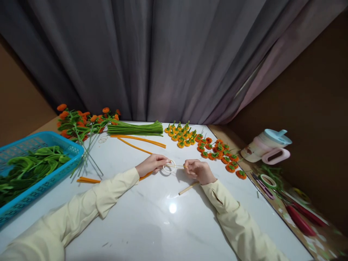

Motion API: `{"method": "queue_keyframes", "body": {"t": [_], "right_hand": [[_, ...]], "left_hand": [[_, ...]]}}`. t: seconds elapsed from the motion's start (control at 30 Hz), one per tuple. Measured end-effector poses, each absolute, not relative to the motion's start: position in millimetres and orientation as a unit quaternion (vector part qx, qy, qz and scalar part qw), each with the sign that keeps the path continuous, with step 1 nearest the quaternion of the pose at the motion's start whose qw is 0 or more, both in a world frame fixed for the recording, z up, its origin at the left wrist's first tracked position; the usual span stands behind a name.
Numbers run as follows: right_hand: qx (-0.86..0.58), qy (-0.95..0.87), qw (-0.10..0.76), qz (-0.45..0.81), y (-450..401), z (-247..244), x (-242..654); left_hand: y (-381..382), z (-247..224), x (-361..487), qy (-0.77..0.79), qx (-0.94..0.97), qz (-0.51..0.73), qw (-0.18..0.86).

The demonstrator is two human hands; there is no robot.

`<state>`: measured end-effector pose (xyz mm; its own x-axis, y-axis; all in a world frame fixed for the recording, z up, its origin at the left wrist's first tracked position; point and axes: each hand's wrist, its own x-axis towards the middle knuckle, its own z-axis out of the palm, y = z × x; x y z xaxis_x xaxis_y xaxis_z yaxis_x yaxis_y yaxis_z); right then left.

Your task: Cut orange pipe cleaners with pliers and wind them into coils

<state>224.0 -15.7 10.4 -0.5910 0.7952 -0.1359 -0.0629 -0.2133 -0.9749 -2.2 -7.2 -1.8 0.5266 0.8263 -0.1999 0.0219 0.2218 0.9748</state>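
My left hand (152, 163) is closed, its thumb and fingers pinching a white ring (169, 172). From the ring a thin pale strand (179, 166) stretches across to my right hand (200, 171), whose bent fingertips grip its end. Both hands are held low over the white table. Orange pipe cleaners (137, 145) lie beyond and beneath my left hand; one piece (146, 176) shows below its wrist. A short tan stick (187, 189) rests just under my right hand. Whether the left palm holds more is hidden.
A blue basket (78, 148) of green leaves stands left. Behind are orange flowers (63, 115), green stems (134, 128), yellow flower heads (181, 137) and orange ones (217, 148). At right are a lidded cup (255, 146), green tape (268, 181) and red-handled pliers (300, 220).
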Motion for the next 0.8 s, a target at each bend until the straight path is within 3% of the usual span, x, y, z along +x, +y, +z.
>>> {"method": "queue_keyframes", "body": {"t": [0.17,0.23,0.5,0.8], "right_hand": [[-0.286,-0.558,0.155,0.763,-19.0,8.6,229.3],[-0.273,-0.557,0.147,0.77,-24.6,9.1,227.3],[-0.344,-0.537,0.405,0.655,-36.9,9.1,194.2],[-0.457,-0.517,0.468,0.553,-39.6,-2.7,183.8]], "left_hand": [[-8.0,-3.2,-1.0,0.393,0.563,0.312,0.657],[-8.5,-2.6,-0.1,0.393,0.567,0.321,0.649],[1.7,-9.4,-2.1,0.438,0.583,0.443,0.522],[-15.2,-9.7,0.3,0.386,0.722,0.48,0.315]]}}
